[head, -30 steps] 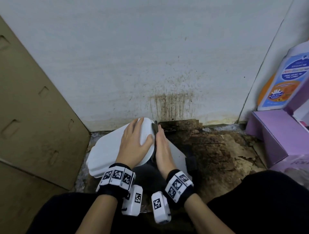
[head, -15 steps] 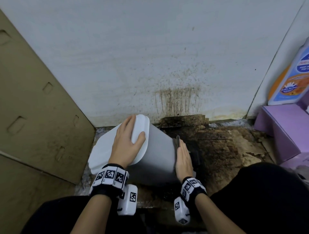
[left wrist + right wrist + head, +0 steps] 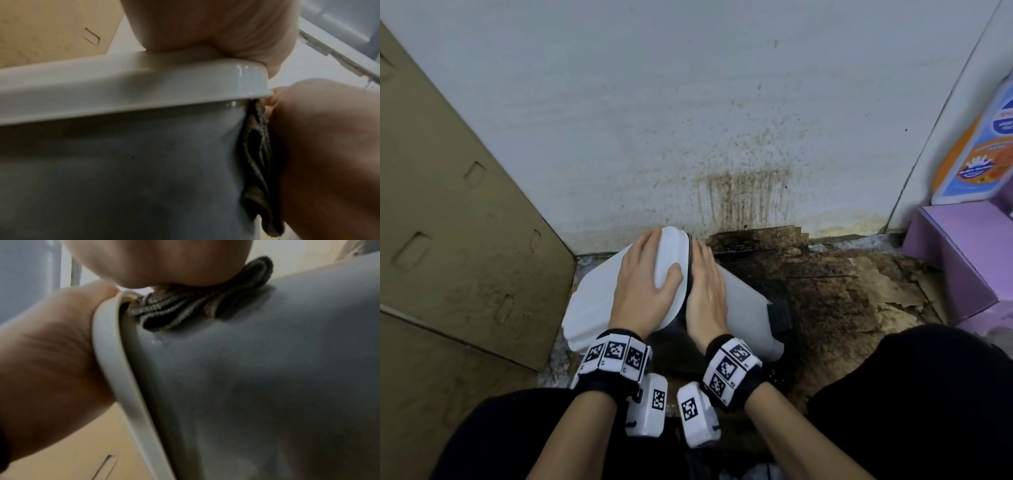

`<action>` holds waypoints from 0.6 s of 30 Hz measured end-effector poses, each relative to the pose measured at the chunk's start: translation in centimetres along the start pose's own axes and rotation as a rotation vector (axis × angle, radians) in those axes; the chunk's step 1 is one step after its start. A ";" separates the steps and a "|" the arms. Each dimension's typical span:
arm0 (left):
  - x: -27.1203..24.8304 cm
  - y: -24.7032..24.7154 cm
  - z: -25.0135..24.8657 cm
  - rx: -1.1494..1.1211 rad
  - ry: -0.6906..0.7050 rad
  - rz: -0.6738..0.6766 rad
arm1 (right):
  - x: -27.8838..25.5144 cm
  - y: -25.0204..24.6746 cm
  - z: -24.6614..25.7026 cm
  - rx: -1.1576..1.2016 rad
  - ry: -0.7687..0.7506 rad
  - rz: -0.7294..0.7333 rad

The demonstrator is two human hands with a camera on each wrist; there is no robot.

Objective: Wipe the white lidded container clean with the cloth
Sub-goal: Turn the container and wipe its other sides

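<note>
The white lidded container lies tipped on the floor, with its lid toward the wall. My left hand rests flat on the lid, fingers spread. My right hand lies flat on the container's side just below the lid rim. It presses a dark grey ribbed cloth against the plastic. In the right wrist view the cloth bunches under my palm, right at the rim. Most of the cloth is hidden beneath the hand.
A cardboard box stands close on the left. The white wall behind carries brown splatter. The floor to the right is stained and peeling. A purple box and a detergent bottle sit at the right edge.
My right hand slid the cloth down the container's side toward its base, then back up to just under the lid rim. The left hand stayed on the lid.
</note>
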State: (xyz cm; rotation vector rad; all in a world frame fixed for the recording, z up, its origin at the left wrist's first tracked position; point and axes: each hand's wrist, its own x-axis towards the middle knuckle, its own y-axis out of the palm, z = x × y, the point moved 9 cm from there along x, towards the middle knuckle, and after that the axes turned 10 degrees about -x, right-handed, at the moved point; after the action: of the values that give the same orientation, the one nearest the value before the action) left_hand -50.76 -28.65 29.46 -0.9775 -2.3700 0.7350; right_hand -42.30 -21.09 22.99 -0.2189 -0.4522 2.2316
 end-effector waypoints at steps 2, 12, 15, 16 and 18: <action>0.0 -0.2 0.4 -0.005 -0.006 -0.004 | -0.2 0.1 0.6 -0.056 -0.062 0.016; -0.1 -1.2 1.0 -0.056 -0.037 -0.010 | 0.3 -4.0 -13.6 -0.119 0.226 -0.093; -0.3 -0.4 0.1 -0.014 0.003 0.000 | 0.0 -4.6 -14.8 -0.103 0.316 -0.122; -0.3 -0.3 0.0 -0.005 0.005 -0.005 | 0.0 -4.6 -14.5 -0.093 0.321 -0.132; -0.1 -0.3 -0.1 0.009 0.007 -0.015 | 0.1 -4.4 -13.4 -0.080 0.317 -0.142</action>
State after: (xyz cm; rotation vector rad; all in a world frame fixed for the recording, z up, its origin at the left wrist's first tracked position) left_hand -50.78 -28.85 29.66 -0.9557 -2.3640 0.7351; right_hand -35.15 -15.10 12.35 -0.5561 -0.3717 1.9961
